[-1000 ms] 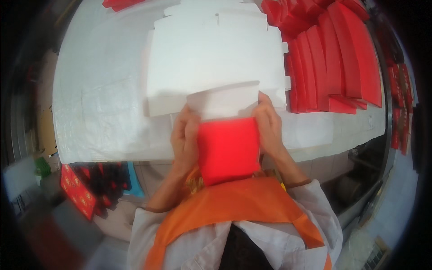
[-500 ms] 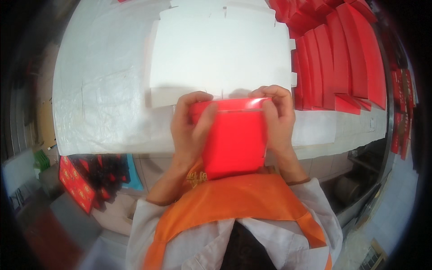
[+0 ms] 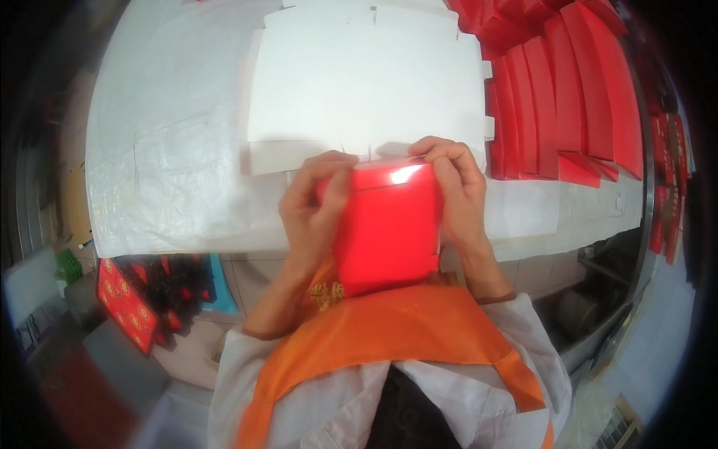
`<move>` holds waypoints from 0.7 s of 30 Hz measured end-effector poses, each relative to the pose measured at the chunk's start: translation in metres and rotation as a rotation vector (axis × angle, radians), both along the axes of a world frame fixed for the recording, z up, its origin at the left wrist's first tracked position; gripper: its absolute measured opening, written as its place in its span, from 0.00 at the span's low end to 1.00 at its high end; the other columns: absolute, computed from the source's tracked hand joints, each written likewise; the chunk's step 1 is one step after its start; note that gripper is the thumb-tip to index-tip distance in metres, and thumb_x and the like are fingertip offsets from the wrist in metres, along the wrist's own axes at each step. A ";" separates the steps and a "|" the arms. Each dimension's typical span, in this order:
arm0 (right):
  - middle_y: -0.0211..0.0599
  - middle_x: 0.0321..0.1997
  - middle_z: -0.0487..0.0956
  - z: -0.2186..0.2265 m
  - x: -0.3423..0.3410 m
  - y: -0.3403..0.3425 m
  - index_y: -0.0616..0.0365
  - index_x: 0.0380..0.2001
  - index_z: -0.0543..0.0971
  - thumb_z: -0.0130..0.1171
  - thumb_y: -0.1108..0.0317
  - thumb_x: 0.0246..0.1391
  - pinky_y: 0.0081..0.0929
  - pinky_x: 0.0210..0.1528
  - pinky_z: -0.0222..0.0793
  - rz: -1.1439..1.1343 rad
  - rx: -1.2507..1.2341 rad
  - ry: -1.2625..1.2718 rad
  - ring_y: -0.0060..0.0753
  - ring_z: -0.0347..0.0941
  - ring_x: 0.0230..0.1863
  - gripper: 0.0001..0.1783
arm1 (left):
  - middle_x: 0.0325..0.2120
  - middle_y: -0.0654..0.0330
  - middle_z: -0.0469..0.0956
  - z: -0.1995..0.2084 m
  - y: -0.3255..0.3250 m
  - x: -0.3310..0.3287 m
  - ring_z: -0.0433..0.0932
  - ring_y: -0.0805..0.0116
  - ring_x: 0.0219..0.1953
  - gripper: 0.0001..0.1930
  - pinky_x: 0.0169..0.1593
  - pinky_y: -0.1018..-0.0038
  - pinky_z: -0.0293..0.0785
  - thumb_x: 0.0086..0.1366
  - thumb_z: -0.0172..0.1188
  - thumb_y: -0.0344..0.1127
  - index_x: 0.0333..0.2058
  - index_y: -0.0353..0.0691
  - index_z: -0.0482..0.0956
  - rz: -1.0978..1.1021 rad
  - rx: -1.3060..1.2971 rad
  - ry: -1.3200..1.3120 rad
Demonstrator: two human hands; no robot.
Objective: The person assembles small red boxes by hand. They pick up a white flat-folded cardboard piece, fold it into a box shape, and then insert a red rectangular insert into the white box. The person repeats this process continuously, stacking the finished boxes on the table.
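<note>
Head view: red box [image 3: 389, 239] held between the orange apron [image 3: 389, 325] and the white cardboard sheets [image 3: 366, 82] on the table [image 3: 168, 172]. Left-hand grip [image 3: 310, 206] pinches its far left corner; right-hand grip [image 3: 460, 191] pinches its far right corner. Narrow red strip [image 3: 378, 178] spans between them. Red cartons [image 3: 553, 105] stand in a row, far right.

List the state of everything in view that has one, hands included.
Left hand: closed on the box's far left corner.
Right hand: closed on its far right corner.
Red box: held up near the chest; red flap folded over at the far end, full closure unclear.
White cardboard: flat on the table, white side up.
Red boxes at right: packed side by side.
Orange apron: worn.
</note>
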State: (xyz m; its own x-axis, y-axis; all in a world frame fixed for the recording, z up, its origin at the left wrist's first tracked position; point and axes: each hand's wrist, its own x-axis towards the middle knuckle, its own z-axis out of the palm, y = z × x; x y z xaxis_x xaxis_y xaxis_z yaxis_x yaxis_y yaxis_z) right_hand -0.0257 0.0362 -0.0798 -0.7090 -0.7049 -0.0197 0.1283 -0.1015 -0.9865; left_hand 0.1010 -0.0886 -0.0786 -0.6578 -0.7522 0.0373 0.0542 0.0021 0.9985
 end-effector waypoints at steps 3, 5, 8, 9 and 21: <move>0.36 0.40 0.72 -0.002 0.001 -0.001 0.62 0.33 0.68 0.42 0.72 0.57 0.17 0.41 0.64 -0.030 -0.014 -0.031 0.18 0.66 0.37 0.06 | 0.36 0.57 0.74 0.000 0.000 0.001 0.71 0.71 0.41 0.06 0.46 0.78 0.65 0.57 0.50 0.23 0.32 0.32 0.75 -0.025 -0.007 0.021; 0.36 0.41 0.72 -0.005 0.001 -0.001 0.61 0.33 0.69 0.42 0.71 0.57 0.17 0.41 0.64 -0.051 0.002 -0.054 0.18 0.66 0.37 0.06 | 0.37 0.57 0.74 0.001 0.000 0.000 0.71 0.70 0.41 0.06 0.46 0.78 0.65 0.57 0.49 0.23 0.32 0.32 0.75 -0.041 0.015 0.033; 0.36 0.41 0.72 -0.006 0.002 0.000 0.61 0.33 0.69 0.42 0.70 0.58 0.16 0.40 0.64 -0.052 0.006 -0.019 0.17 0.66 0.37 0.07 | 0.38 0.55 0.75 0.000 0.001 0.001 0.72 0.69 0.41 0.07 0.46 0.77 0.66 0.59 0.48 0.27 0.32 0.33 0.75 -0.034 -0.014 0.014; 0.36 0.42 0.72 -0.006 0.003 0.000 0.61 0.33 0.68 0.42 0.69 0.58 0.16 0.40 0.64 -0.056 -0.004 -0.042 0.17 0.66 0.37 0.07 | 0.39 0.55 0.75 0.000 0.001 0.002 0.72 0.69 0.41 0.07 0.46 0.76 0.67 0.59 0.48 0.27 0.32 0.33 0.75 -0.038 -0.009 -0.010; 0.39 0.44 0.70 -0.016 0.016 0.009 0.62 0.26 0.69 0.40 0.68 0.59 0.18 0.40 0.64 -0.046 -0.097 0.040 0.20 0.66 0.37 0.12 | 0.35 0.55 0.75 -0.021 0.005 0.014 0.72 0.71 0.39 0.01 0.40 0.78 0.68 0.53 0.55 0.23 0.25 0.31 0.72 0.066 -0.047 0.059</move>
